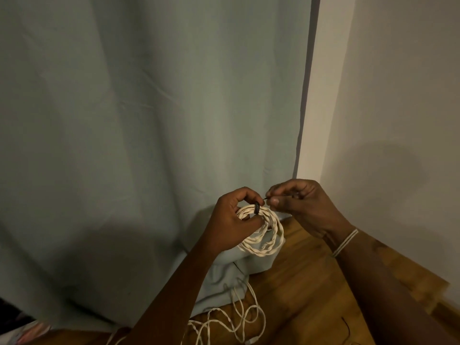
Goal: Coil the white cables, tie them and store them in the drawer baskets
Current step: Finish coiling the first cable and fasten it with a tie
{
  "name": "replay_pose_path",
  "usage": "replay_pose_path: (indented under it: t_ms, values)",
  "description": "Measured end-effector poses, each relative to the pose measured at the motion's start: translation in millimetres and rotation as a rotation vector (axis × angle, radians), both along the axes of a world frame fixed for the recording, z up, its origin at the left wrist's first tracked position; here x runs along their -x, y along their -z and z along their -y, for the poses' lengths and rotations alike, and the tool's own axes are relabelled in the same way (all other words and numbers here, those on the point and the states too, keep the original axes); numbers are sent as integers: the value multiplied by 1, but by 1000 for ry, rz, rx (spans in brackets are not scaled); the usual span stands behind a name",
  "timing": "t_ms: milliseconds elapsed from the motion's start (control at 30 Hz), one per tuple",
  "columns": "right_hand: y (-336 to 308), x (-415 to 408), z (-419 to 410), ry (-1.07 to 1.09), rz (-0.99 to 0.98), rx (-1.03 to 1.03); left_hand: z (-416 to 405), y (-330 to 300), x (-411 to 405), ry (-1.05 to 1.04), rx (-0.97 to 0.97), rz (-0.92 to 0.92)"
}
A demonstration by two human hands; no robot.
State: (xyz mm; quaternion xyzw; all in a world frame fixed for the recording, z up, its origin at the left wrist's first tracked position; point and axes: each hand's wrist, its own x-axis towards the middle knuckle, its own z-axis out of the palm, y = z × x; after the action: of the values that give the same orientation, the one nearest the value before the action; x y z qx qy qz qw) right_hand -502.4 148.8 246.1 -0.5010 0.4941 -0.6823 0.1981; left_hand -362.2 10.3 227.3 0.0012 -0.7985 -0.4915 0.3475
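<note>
A coil of white twisted cable (267, 235) hangs in the air in front of a pale curtain. My left hand (231, 220) grips the coil's top, fingers curled round the loops. A dark tie (257, 207) is wrapped over the loops there. My right hand (301, 202) pinches the thin dark end of that tie just right of the coil. Below, more loose white cable (234, 322) lies tangled on the wooden floor. No drawer basket is in view.
A pale green curtain (149, 120) fills the left and pools on the wooden floor (311, 295). A white wall (398, 95) stands on the right. A thin dark strand (347, 327) lies on the floor at the lower right.
</note>
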Motion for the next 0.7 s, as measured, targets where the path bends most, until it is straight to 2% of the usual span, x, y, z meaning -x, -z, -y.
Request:
replay_pose_path:
  t_ms: [100,200,300,433,633,700]
  values:
    - [-2,0,-3,-103,-87,3,0,-1,-1,-20,13,-10]
    - [-5,0,-7,-206,-57,-12,-1,-3,-3,-10,-39,-21]
    - [-7,-5,-6,-143,-48,-20,-2,-4,-4,-25,-36,-31]
    - [-17,-11,-4,80,-330,-35,-3,-6,-5,-51,-78,-22]
    - [-30,-13,-8,208,-693,-146,-4,-5,-5,-120,-92,-29]
    - [-34,-15,-9,229,-748,-185,-6,-6,-5,-130,-83,-41]
